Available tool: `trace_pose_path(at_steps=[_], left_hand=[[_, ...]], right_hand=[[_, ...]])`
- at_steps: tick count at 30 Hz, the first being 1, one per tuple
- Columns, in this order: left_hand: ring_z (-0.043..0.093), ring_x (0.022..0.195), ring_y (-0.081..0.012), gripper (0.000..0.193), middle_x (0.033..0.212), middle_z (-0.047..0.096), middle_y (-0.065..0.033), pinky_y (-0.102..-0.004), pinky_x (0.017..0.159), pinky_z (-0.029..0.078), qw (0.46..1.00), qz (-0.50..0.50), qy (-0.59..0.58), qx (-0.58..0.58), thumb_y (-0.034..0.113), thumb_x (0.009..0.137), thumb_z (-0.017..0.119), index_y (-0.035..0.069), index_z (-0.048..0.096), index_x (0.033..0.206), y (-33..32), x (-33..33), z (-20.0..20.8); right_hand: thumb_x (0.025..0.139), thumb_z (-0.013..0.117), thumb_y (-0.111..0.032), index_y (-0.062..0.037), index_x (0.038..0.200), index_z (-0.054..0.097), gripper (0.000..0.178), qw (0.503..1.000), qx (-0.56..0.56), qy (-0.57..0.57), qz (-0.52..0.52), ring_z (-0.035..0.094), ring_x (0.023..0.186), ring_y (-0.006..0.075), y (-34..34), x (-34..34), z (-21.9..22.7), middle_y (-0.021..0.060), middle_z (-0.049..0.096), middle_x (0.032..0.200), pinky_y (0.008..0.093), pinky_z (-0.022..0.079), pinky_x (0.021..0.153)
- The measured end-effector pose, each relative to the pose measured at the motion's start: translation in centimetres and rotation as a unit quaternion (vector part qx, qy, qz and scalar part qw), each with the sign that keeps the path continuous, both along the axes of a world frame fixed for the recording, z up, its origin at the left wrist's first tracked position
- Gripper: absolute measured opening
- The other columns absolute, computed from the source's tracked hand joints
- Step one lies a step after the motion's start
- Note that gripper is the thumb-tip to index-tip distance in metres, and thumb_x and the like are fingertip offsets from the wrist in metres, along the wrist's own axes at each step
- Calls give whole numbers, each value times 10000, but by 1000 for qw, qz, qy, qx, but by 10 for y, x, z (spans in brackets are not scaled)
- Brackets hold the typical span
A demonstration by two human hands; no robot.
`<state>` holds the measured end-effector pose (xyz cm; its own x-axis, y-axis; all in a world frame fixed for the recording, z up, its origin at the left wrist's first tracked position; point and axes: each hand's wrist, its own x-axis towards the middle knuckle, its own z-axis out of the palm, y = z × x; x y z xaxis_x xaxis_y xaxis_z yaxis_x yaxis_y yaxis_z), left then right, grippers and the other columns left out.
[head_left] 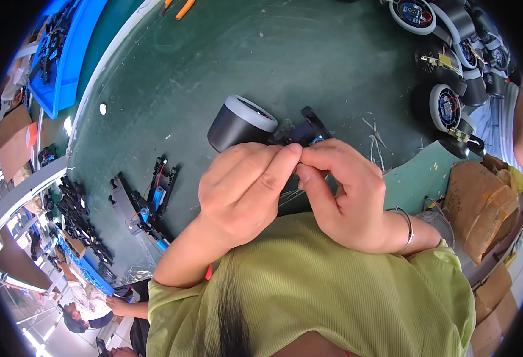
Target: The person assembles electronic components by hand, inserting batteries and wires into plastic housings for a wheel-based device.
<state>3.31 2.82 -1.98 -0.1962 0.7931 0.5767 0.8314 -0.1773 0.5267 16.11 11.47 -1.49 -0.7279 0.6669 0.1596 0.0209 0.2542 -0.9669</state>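
My left hand (240,187) and my right hand (348,193) meet in front of my chest, both closed in a pinch with the fingertips nearly touching. Whatever they pinch is too small and too covered by fingers to name; a thin wire may be there. Just beyond my left hand, a black cylindrical housing (233,128) with a grey rim lies tilted on the green table (309,71). Behind the fingertips is a black plastic part (314,122) with a bit of blue on it, partly hidden by my hands.
Black plastic parts (161,187) with blue cells and wires lie to the left. At the far right are piled several round housings (446,107) with circuit boards. A blue bin (65,89) stands far left, an orange-handled tool (184,9) at the top, a brown package (478,202) right. Other people are lower left.
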Motion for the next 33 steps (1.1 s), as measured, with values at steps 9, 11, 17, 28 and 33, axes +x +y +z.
trace_pose_path(at_steps=[9,11,17,28,33], left_hand=[[616,671,-244,360,817,624,-127,-302,569,503,992,-22,-93,-84,-98,649,641,-20,636,1000,-2,-3,11],[622,676,-233,354,829,632,-127,-294,580,514,988,-29,-122,-90,-103,672,640,-6,642,1012,-6,-4,11],[636,685,-190,359,862,648,-126,-265,607,543,968,-66,-216,-109,-117,700,640,21,660,1030,-11,-9,7],[587,877,-310,663,1052,592,-165,-370,727,484,982,91,52,-155,276,647,781,4,507,1186,-11,-30,17],[562,1000,-343,870,1105,553,-203,-396,858,454,924,150,-26,-350,265,620,800,7,352,1320,-14,-34,18]], right_hand=[[782,601,96,80,916,605,135,992,-92,-49,77,592,709,130,22,5,0,117,609,849,224,491,607],[792,589,100,83,921,605,130,986,-135,-31,91,591,723,130,22,5,-3,119,604,875,225,496,614],[769,607,54,28,863,633,101,986,-151,1,69,590,609,138,19,4,-8,98,621,756,243,475,540],[757,604,69,23,890,634,144,991,-57,-29,119,612,634,171,31,7,-4,105,623,772,247,486,545],[749,597,80,25,899,628,163,987,-9,-45,153,611,643,197,36,3,1,122,622,808,261,485,555]])
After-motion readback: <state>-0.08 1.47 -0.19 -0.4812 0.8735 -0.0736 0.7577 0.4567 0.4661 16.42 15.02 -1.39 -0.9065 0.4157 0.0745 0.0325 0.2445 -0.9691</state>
